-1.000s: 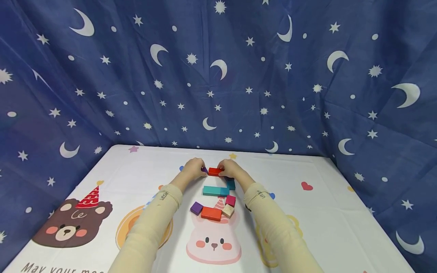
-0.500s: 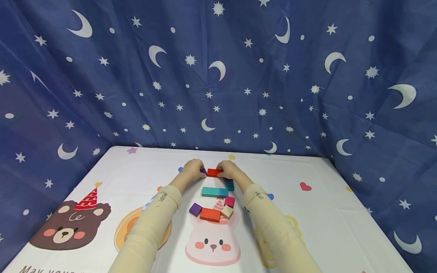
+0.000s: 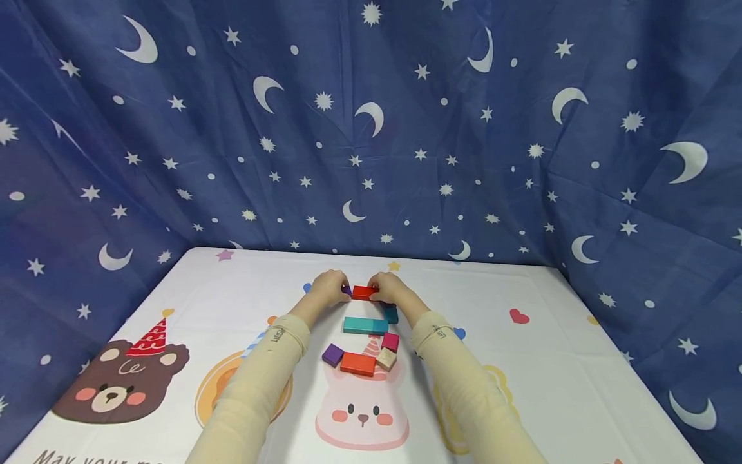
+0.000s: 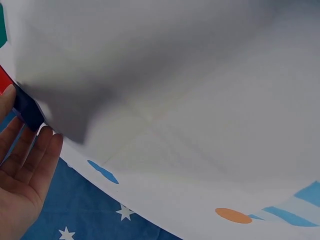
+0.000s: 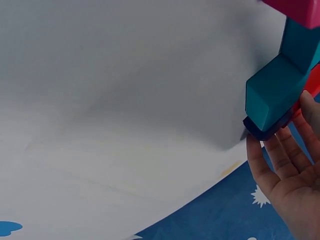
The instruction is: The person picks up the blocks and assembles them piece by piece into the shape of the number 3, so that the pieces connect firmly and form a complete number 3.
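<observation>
In the head view my left hand (image 3: 328, 288) pinches a small purple block (image 3: 346, 291) between thumb and fingers at the back of the table. Its left face shows dark in the left wrist view, at the end of a red block. My right hand (image 3: 391, 288) holds that red rectangular block (image 3: 362, 293) by its right part. The right wrist view has the thumb on the red block and fingertips beside a dark blue block (image 5: 260, 132). Next to it stands a teal block (image 5: 272, 92). In front lies a longer teal block (image 3: 357, 325) with a darker right end.
Nearer me, a magenta block (image 3: 390, 341), a natural wood block (image 3: 386, 359), an orange-red block (image 3: 357, 364) and a purple block (image 3: 333, 355) lie in a curve. A printed white cloth covers the table (image 3: 580, 361); a blue star curtain (image 3: 371, 161) hangs behind.
Both hands stay at the far blocks with almost no movement. The whole head view shifts slightly; the blocks keep their arrangement.
</observation>
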The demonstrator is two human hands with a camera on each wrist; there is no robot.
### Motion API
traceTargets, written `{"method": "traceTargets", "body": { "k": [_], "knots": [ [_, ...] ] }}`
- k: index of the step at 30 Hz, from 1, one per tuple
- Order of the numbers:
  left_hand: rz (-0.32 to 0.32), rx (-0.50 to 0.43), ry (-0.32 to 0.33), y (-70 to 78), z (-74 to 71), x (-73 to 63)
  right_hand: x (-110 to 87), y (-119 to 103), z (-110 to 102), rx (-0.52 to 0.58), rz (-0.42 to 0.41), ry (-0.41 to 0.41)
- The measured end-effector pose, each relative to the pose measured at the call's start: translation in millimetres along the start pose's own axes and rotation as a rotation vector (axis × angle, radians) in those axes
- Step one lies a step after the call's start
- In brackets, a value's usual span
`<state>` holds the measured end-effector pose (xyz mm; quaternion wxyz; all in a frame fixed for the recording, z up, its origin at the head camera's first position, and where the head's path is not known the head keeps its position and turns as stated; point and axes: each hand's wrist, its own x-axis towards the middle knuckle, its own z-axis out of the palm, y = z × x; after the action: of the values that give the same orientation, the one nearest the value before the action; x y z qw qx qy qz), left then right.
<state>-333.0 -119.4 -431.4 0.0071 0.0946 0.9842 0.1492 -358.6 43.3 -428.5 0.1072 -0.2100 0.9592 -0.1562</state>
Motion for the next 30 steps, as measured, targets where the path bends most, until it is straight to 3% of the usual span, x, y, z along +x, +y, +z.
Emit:
{"method": "traceTargets", "body": {
  "k": [13, 23, 30],
  "knots": [
    [-0.015, -0.027, -0.021, 2.1, -0.5, -1.7, 0.9, -0.4, -0.9, 0.008, 0.018, -0.016],
    [-0.01, -0.009, -0.014, 4.3, -0.2, -1.5, 0.2, 4.2, -5.2, 0.084, 0.033, -0.051],
    [-0.022, -0.047, -0.014, 3.0, -1.5, -2.2, -5.5, 5.2, -6.0, 0.121, 0.025, -0.054]
  ]
}}
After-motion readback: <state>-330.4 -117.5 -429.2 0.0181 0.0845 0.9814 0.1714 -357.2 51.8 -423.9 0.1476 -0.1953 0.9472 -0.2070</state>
